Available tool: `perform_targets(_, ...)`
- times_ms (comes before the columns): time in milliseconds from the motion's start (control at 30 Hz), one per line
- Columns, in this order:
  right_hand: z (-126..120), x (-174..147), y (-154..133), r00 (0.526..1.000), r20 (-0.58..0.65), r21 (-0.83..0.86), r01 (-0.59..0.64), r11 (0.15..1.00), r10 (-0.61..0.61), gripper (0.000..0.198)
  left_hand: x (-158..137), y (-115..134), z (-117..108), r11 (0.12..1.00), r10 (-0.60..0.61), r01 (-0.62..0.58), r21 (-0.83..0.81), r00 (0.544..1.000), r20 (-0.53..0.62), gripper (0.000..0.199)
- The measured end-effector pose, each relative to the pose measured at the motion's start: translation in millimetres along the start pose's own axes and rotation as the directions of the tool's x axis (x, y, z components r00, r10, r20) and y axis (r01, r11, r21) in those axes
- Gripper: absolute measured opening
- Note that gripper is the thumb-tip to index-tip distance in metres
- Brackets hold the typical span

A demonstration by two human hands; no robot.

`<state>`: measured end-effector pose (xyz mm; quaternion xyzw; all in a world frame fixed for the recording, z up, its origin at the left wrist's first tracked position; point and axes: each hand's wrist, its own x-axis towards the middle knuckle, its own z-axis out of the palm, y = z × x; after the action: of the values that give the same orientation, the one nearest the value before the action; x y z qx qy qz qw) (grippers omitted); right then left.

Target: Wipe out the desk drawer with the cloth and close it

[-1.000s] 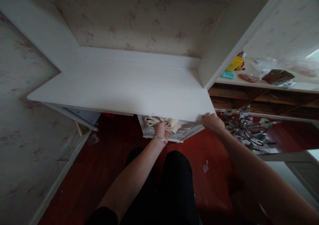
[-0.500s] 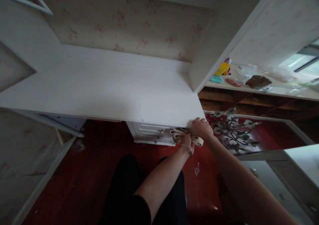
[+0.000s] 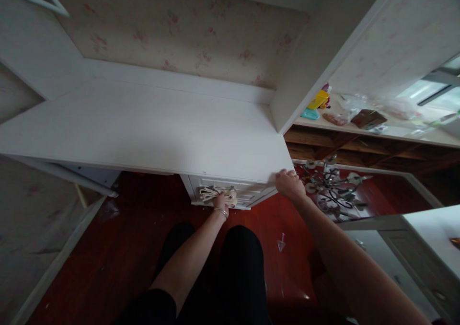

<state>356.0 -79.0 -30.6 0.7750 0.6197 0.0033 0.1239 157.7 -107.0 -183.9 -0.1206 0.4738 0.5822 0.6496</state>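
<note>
Our left hand presses a folded cream cloth flat against the front of the white drawers, just under the desk edge. The fingers are closed over the cloth's right half, and its left folds stick out loose beside the grip. A thin bracelet sits on the wrist just behind the hold.

Our right hand is off to the right of the cloth, its fingers curled over the desk's front corner; it grips the corner and nothing else.

We judge the cloth soft, light and limp. It has several layers, so it will sag and unfold if we pinch one edge. Best to take it across the whole stack with palm and fingers, as the left hand does. It is not fragile or slippery, and it should drag a little on the ridged drawer fronts.

Past the right hand lies a tangle of metal and glass lamp parts on the red floor. Above that, a shelf carries small packets and bags.
</note>
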Motion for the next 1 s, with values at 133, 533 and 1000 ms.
perform_targets(133, 3, 0, 0, 0.999, -0.041, -0.034, 0.012, 0.999, -0.014, 0.053, -9, 45, -11, 0.989, 0.146, -0.144, 0.027, 0.987, -0.068, 0.023)
perform_targets(533, 9, 0, 1, 0.999, -0.047, -0.026, 0.006, 1.0, -0.007, 0.055, -109, 63, 40, 0.975, 0.211, -0.204, -0.088, 0.974, 0.078, 0.029)
perform_targets(1000, 10, 2, 1, 1.0, -0.015, 0.031, -0.018, 0.999, 0.018, 0.056, -84, -98, 94, 0.947, -0.289, 0.321, -0.018, 0.875, 0.389, 0.011)
